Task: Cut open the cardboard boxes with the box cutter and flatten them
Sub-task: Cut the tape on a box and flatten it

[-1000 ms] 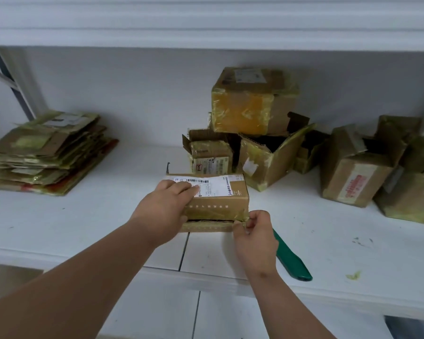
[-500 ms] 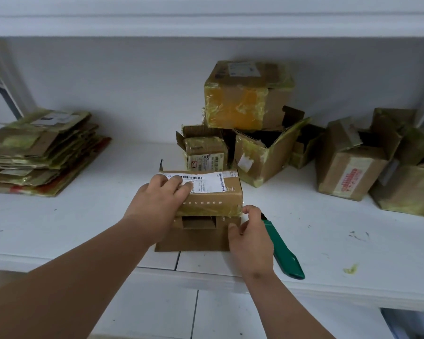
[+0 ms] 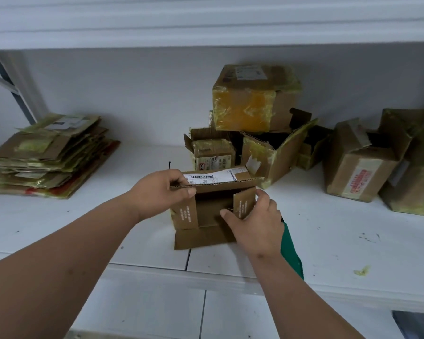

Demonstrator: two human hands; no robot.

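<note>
Cardboard gives way on a white shelf: the left hand pinches the small box's top flap to steady it while the right hand pinches a side flap, apparently to fold it outward; the green box cutter lies just beside.

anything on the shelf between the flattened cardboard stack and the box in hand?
Nothing: in the head view the white shelf is bare between the flattened stack and the box that the left hand grips.
</note>
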